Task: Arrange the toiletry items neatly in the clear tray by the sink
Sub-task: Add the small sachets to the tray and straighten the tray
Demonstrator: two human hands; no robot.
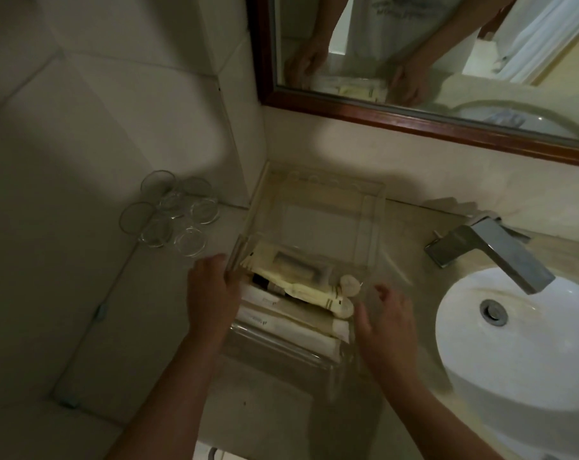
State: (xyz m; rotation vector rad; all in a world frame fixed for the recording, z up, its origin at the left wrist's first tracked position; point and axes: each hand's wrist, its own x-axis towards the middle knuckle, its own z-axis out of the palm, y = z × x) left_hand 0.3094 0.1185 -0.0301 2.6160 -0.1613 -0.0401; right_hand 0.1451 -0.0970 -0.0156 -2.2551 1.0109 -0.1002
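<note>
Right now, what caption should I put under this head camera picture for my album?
A left hand and a right hand flank a clear tray of toiletries beside the white sink.

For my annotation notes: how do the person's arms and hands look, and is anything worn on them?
Both forearms are bare to the picture's edge. The left hand and right hand show no glove, watch or ring, though the picture is dim. The mirror reflects a pale shirt with dark print.
</note>
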